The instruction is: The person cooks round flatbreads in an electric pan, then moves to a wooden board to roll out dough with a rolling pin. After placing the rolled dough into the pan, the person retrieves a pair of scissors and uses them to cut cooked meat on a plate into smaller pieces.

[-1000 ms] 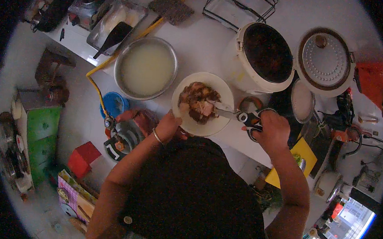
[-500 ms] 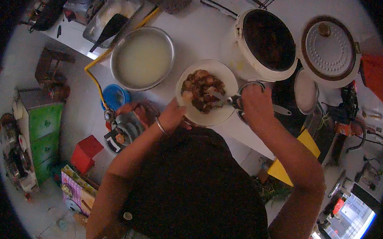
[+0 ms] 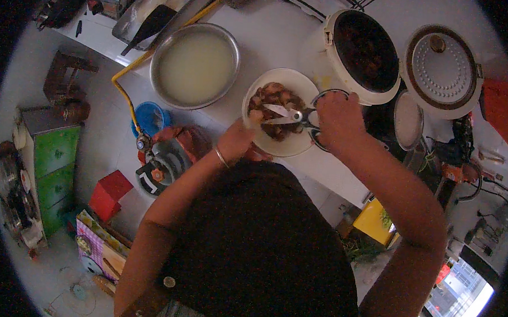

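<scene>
A white bowl [image 3: 293, 147] with brown chunks of what looks like cooked meat [image 3: 276, 93] stands at the counter's near edge. My left hand [image 3: 236, 140] grips the bowl's near left rim; its fingertips are partly hidden and blurred. In my right hand [image 3: 340, 121] is a pair of kitchen scissors [image 3: 298, 116], fingers wrapped round the dark handle loops. The two blades are spread apart over the chunks and point left. Whether a chunk lies between the blades I cannot tell.
Beyond the bowl stands an open rice cooker [image 3: 327, 70] with dark contents, its lid [image 3: 442, 68] swung right. A steel basin [image 3: 195, 66] of cloudy liquid sits left. A yellow hose [image 3: 117, 85] runs down to a gas cylinder [image 3: 170, 160] by a blue bucket [image 3: 151, 118].
The scissor blades have opened wide and lifted to show above the chunks. My right hand has shifted slightly. My left hand stays at the bowl's rim.
</scene>
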The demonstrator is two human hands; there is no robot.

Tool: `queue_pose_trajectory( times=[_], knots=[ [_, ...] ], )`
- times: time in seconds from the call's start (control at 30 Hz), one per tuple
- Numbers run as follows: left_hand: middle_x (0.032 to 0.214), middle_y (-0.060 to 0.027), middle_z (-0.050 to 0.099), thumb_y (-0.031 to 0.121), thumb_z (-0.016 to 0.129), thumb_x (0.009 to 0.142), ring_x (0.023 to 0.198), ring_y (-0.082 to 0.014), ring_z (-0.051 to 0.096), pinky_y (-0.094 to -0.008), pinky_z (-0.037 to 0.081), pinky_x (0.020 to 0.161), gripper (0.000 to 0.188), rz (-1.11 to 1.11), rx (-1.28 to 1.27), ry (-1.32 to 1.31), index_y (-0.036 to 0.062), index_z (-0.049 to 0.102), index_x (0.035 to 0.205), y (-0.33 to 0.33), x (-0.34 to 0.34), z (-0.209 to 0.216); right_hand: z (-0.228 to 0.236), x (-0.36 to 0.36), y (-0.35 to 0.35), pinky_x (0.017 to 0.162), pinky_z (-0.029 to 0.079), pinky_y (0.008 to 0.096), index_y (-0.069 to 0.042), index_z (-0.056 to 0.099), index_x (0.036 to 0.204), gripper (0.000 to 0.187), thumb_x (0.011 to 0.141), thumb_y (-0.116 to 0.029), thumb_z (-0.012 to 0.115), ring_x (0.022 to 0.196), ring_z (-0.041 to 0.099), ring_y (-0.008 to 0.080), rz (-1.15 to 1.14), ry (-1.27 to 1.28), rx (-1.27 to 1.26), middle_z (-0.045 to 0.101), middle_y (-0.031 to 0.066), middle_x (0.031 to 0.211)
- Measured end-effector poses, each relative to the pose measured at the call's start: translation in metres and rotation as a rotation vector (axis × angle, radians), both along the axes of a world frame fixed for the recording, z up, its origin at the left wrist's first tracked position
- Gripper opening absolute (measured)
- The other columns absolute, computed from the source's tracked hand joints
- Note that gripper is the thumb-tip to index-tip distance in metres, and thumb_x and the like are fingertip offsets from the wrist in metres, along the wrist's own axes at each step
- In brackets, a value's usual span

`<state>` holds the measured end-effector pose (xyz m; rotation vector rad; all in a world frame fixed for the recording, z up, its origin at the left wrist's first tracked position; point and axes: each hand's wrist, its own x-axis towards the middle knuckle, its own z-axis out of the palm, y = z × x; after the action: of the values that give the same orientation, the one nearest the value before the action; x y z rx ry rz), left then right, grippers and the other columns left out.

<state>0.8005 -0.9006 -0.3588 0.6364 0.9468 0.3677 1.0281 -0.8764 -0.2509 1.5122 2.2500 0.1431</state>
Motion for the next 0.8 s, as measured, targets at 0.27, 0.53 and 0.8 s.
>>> queue_pose_trajectory(
  times=[0.27, 0.53, 0.8],
  knots=[
    [0.113, -0.0189, 0.053, 0.022, 0.045, 0.088, 0.074, -0.0312, 0.065, -0.0348, 0.058, 0.049, 0.051, 0.033, 0.094, -0.035, 0.0036, 0.022, 0.13, -0.009, 0.0, -0.013, -0.008, -0.025, 0.01, 0.076, 0.044, 0.0433, -0.006, 0.067, 0.087, 0.017, 0.072, -0.012, 0.061, 0.083, 0.063, 0.0259, -0.054, -0.126, -0.42, 0.064, 0.0118, 0.083],
    [0.112, -0.0209, 0.053, 0.018, 0.042, 0.089, 0.073, -0.0332, 0.065, -0.0354, 0.057, 0.049, 0.052, 0.04, 0.088, -0.07, 0.0045, 0.017, 0.132, -0.013, -0.002, -0.019, -0.011, 0.0, -0.011, 0.07, 0.045, 0.0437, -0.007, 0.068, 0.092, 0.021, 0.075, -0.014, 0.059, 0.082, 0.063, 0.0265, -0.042, -0.222, -0.238, 0.066, 0.0104, 0.087],
    [0.111, -0.0209, 0.053, 0.014, 0.042, 0.088, 0.074, -0.0319, 0.065, -0.0353, 0.058, 0.05, 0.048, 0.108, 0.099, -0.062, 0.0045, 0.02, 0.13, -0.017, 0.001, -0.016, -0.012, -0.008, -0.005, 0.065, 0.05, 0.0408, -0.006, 0.069, 0.094, 0.021, 0.076, -0.015, 0.06, 0.089, 0.063, 0.027, -0.213, -0.194, -0.536, 0.066, 0.0125, 0.095]
  ],
)
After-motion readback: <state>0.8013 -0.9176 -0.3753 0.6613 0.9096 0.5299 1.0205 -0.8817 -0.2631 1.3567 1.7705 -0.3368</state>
